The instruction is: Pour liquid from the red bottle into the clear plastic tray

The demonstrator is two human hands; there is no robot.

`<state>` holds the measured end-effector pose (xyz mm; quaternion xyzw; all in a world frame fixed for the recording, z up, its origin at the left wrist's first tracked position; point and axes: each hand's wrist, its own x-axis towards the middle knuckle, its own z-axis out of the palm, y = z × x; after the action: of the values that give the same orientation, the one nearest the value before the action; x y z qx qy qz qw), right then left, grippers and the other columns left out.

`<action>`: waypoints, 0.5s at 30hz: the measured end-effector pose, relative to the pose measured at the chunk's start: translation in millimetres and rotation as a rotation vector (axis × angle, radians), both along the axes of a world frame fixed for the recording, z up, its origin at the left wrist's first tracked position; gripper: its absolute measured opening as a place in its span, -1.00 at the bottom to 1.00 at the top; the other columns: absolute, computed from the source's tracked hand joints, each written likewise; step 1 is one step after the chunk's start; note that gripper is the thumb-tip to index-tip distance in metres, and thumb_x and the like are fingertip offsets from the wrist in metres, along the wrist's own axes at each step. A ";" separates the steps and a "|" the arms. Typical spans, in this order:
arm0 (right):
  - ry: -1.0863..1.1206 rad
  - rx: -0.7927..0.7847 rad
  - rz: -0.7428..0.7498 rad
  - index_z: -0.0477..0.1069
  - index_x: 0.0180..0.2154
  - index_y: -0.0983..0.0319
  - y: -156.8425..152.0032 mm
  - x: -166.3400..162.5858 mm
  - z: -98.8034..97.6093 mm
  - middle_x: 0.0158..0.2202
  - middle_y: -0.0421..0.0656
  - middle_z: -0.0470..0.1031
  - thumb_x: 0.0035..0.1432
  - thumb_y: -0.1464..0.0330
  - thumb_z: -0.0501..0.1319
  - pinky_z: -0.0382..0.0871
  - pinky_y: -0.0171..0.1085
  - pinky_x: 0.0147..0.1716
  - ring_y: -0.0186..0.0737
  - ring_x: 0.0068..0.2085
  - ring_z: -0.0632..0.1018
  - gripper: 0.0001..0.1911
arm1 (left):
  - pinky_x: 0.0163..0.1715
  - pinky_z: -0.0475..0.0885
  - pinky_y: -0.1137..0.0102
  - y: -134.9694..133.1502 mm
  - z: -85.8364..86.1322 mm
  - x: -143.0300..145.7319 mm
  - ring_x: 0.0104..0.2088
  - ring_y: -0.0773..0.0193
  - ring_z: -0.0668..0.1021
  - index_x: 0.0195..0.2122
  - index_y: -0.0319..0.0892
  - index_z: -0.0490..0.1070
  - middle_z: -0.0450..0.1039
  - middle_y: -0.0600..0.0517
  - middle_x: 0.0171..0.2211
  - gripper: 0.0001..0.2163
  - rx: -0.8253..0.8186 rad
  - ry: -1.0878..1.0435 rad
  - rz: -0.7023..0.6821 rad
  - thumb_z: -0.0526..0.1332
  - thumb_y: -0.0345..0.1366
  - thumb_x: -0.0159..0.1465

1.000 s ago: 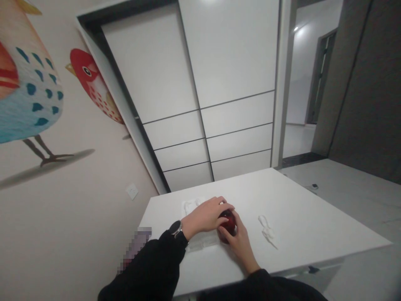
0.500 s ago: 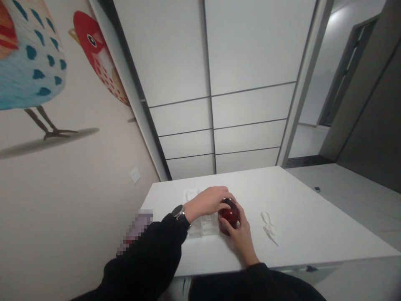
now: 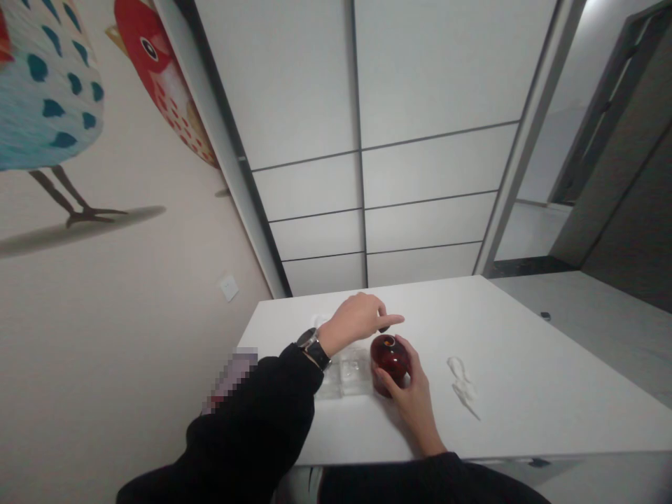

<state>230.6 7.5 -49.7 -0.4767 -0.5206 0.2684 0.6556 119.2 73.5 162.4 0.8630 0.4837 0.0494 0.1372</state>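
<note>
A round, dark red glossy bottle (image 3: 388,358) stands on the white table with a small pale-rimmed opening on top. My right hand (image 3: 417,392) is wrapped round its right and near sides. Just above and behind the bottle, my left hand (image 3: 362,316) pinches a small dark cap (image 3: 385,328), mostly covered by the fingers; its index finger points right. A clear plastic tray (image 3: 354,371) with compartments lies left of the bottle, partly hidden by my left wrist. Right of my right hand lies a crumpled white strip (image 3: 462,385), its material unclear.
The white table (image 3: 525,392) has its front edge close to my body. A blurred-out pale purple object (image 3: 234,378) is at the table's left side. White cabinet panels (image 3: 420,168) rise behind, and a wall with painted birds (image 3: 162,91) is on the left.
My left hand has lifted off the bottle's top with the dark cap, uncovering the opening. My right hand keeps its hold. The whole view has shifted slightly.
</note>
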 end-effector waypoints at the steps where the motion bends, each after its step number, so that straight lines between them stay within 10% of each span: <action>1: -0.005 -0.003 -0.002 0.37 0.24 0.20 -0.6 0.0 -0.7 0.27 0.09 0.46 0.15 0.11 0.39 0.48 0.11 0.19 0.17 0.26 0.50 -0.31 | -0.20 0.53 0.30 8.5 1.0 -4.8 -0.33 0.21 0.63 -0.33 -0.24 0.60 0.61 -0.05 -0.41 -0.55 -0.048 -0.016 -0.014 0.18 0.03 0.50; 15: -0.085 -0.030 -0.035 0.35 0.29 0.14 -7.3 5.0 -6.5 0.28 0.04 0.47 0.22 0.12 0.38 0.49 0.09 0.20 0.16 0.25 0.52 -0.33 | 0.03 0.59 0.05 130.0 -84.7 4.6 0.04 0.04 0.61 0.16 -0.18 0.46 0.50 -0.12 0.14 -0.67 -0.344 0.128 -0.223 0.32 -0.17 0.45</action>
<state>235.6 0.2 -56.2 -0.5064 -0.5353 0.2443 0.6303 123.8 203.5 77.7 0.8763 0.3943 -0.1043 0.2562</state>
